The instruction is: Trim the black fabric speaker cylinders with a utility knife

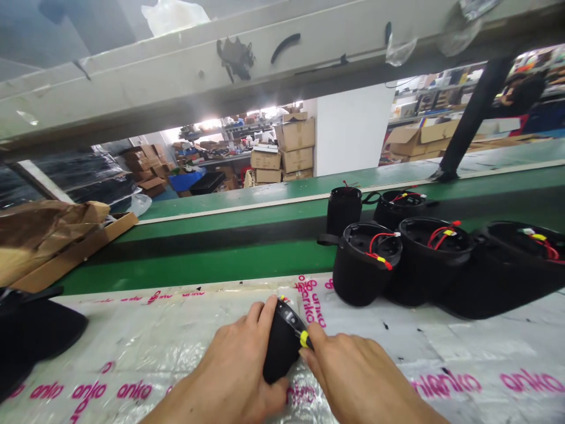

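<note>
My left hand (238, 359) is wrapped round a black cylindrical housing (281, 347), which lies tilted with its rim toward the right. In my right hand (348, 359) is a small tool with a black-and-yellow handle (304, 338). Its thin tip meets the rim of the housing; the fingers hide most of the handle. A bit of yellow and red wiring (282, 298) shows at the housing's top edge. Both hands rest low over a plastic-covered work surface (145, 341) printed with pink lettering.
Several similar black housings (364, 277) with red wires stand at the right. Black pieces (39, 335) lie at the left edge, below a cardboard tray (83, 247) with brown paper. A green belt (212, 253) runs behind, under a low overhead beam (185, 76). A dark post (472, 118) rises at right.
</note>
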`<state>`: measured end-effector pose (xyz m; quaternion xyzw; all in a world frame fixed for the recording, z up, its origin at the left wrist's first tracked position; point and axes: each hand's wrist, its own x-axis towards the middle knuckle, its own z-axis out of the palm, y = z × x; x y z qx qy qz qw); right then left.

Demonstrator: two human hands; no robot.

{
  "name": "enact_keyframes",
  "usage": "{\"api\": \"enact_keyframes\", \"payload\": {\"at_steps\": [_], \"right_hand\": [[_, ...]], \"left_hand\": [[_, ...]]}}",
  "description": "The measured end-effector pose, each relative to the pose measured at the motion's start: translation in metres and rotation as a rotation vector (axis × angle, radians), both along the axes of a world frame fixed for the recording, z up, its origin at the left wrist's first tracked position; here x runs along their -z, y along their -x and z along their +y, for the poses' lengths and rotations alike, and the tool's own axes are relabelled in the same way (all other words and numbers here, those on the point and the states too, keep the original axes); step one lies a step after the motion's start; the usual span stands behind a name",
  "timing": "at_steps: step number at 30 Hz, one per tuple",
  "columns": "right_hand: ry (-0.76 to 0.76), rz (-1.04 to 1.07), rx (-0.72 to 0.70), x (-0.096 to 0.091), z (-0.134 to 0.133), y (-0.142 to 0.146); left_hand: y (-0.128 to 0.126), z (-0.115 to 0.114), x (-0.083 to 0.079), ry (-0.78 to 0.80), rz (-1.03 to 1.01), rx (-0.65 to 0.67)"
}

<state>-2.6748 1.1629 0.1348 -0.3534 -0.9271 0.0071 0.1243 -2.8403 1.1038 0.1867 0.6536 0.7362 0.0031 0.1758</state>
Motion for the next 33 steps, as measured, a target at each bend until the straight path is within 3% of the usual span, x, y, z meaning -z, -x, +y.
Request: {"api": "enact_keyframes", "payload": {"at_steps": [2,5,9,12,20,33], "right_hand": [[0.041,0.017,-0.001,-0.003,0.001,0.002],[0.053,0.082,0.022,0.007,-0.003,0.003],[0.053,0.349,0.039,0.03,-0.012,-0.003],[0.034,0.476,0.097,0.033,-0.016,-0.016],[-0.131,0.124,0.087,0.042,-0.014,-0.02],[-0.237,0.151,0.025,0.042,-0.009,-0.011]], "left_hand": [[0.0,0.0,-0.002,-0.011,-0.008,0.006],[0.003,-0.002,-0.004,-0.073,-0.066,0.023],[0.01,-0.002,-0.006,-0.041,-0.125,0.014],[0.017,-0.003,-0.004,-0.101,-0.177,0.046],[0.02,-0.001,-0.006,-0.102,-0.207,0.057],[0.026,-0.001,0.004,-0.097,-0.18,0.074]]}}
